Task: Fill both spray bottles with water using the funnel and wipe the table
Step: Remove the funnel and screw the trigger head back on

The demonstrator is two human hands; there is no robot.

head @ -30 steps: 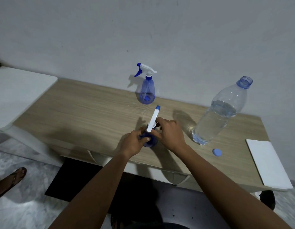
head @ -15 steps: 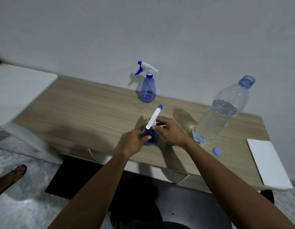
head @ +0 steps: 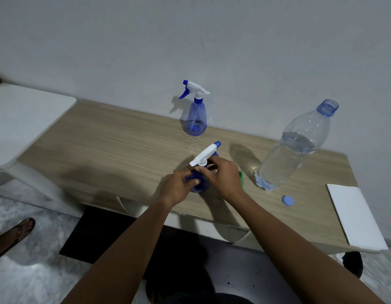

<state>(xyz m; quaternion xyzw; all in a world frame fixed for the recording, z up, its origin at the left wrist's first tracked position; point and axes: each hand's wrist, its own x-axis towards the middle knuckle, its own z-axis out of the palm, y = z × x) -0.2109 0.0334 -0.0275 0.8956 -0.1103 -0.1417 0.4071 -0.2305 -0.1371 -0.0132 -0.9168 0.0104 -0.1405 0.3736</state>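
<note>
Gripping the body of the near spray bottle (head: pixel 199 185), the left hand (head: pixel 179 189) had its fingers curled round the blue plastic, thumb laid across the front. The right hand (head: pixel 223 176) was closed on the bottle's neck just under the white trigger head (head: pixel 204 155), whose blue nozzle tip pointed up and away toward the wall. That bottle stood on the wooden table (head: pixel 124 150) close to its front edge, between the two hands.

Just right of the right hand a sliver of something green (head: pixel 241 178) showed on the tabletop, mostly hidden by the wrist; what it was could not be told. Further right stood a large clear water bottle (head: pixel 293 148), uncapped and roughly two-thirds full, appearing to lean in the wide-angle view. Its blue cap (head: pixel 287 201) lay flat on the table near the bottle's base, apart from it. A white folded cloth (head: pixel 354 216) lay at the table's right end, overhanging the front edge.

At the back, near the wall, the second spray bottle (head: pixel 196 119) stood upright with its trigger head on, well apart from the hands. A sandalled foot (head: pixel 12 235) showed on the floor at the lower left.
</note>
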